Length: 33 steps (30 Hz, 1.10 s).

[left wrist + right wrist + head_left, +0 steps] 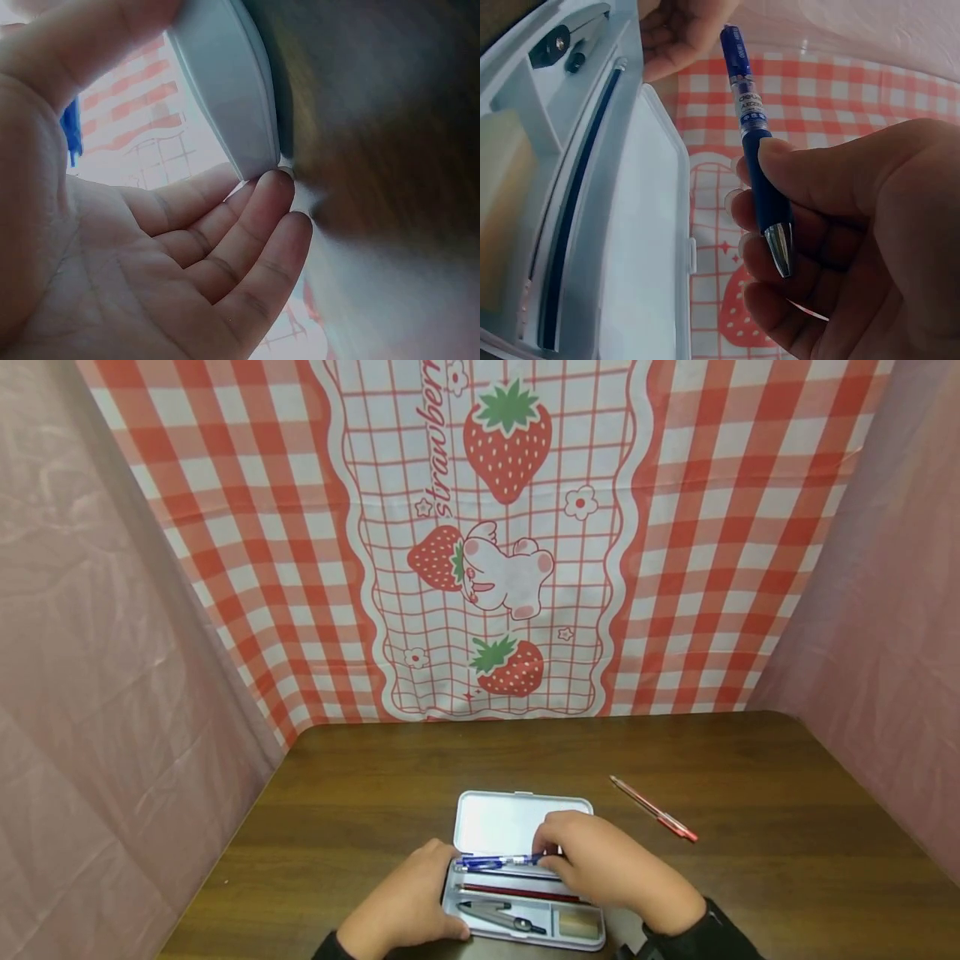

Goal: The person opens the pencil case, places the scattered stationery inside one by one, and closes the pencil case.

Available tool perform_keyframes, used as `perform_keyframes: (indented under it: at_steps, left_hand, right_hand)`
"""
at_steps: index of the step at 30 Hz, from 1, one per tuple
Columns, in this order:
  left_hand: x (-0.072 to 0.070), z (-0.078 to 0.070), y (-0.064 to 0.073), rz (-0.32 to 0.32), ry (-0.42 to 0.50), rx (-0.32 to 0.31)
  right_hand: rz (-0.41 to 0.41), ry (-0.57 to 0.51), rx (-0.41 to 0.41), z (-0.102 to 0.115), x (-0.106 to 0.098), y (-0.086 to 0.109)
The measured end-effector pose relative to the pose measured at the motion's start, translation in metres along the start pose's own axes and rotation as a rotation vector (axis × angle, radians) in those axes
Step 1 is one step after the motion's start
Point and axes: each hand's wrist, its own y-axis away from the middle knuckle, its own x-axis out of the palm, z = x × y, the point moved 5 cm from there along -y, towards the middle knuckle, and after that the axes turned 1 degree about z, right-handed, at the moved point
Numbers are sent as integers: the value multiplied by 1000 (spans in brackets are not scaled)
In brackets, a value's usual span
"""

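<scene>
A white pencil case (487, 933) lies on the table with its lid (495, 822) swung back. My left hand (408, 897) grips the left end of the case, thumb at the front and fingers toward the back; the left wrist view shows fingertips at its corner. Above the case, my right hand (600, 860) pinches a blue click pen (759, 172) between thumb and fingers, its metal tip pointing toward the palm. Inside the case are a dark red pencil (517, 891), a dark blue pencil (577, 195), a grey drawing compass (495, 916) and an eraser (577, 924) in a small compartment.
A red pen (652, 808) lies slantwise on the brown wooden table (360, 793), right of and behind the case. A red checked strawberry cloth (495, 568) hangs along the table's back edge. Pink curtains (97, 693) hang at both sides.
</scene>
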Motion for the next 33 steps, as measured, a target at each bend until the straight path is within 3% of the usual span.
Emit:
perform_keyframes:
  at_steps: [15, 33]
  left_hand:
    - [1, 1, 0, 12, -1, -17]
    - [-1, 0, 1, -4, 20, -1]
  right_hand:
    - [61, -4, -9, 2, 29, -5]
    - [123, 62, 135, -7, 53, -11]
